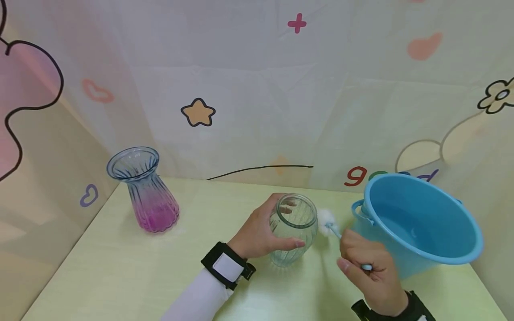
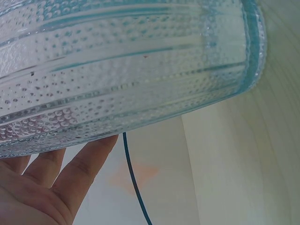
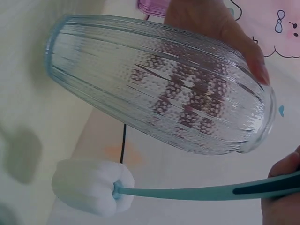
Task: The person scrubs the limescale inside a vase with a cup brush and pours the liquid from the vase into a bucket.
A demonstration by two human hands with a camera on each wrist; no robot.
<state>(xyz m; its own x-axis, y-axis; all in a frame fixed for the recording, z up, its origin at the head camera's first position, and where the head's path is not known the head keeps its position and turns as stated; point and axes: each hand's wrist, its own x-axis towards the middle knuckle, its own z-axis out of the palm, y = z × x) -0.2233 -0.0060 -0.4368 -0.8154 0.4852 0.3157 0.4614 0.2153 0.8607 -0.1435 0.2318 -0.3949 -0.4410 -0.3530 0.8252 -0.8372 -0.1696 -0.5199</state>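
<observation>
My left hand [image 1: 263, 229] grips a clear ribbed glass vase [image 1: 295, 245], fingers around its far side and thumb across the near side. Dimpled texture covers the vase wall [image 2: 140, 61] in the left wrist view, and the fingers [image 2: 86, 161] show beyond it. In my right hand [image 1: 371, 267] is the blue handle of a sponge bottle brush [image 3: 187, 193]. The brush's white sponge head [image 3: 91, 185] points away from me, beside the vase and outside it. Through the glass [image 3: 159, 84], the left fingers show in the right wrist view.
A blue bucket [image 1: 369, 243] stands at the right, close behind the right hand. At the back left is a fluted glass vase [image 1: 154, 196], blue at the top and pink at the base. A printed backdrop [image 1: 249, 111] rises behind the pale table [image 1: 132, 276].
</observation>
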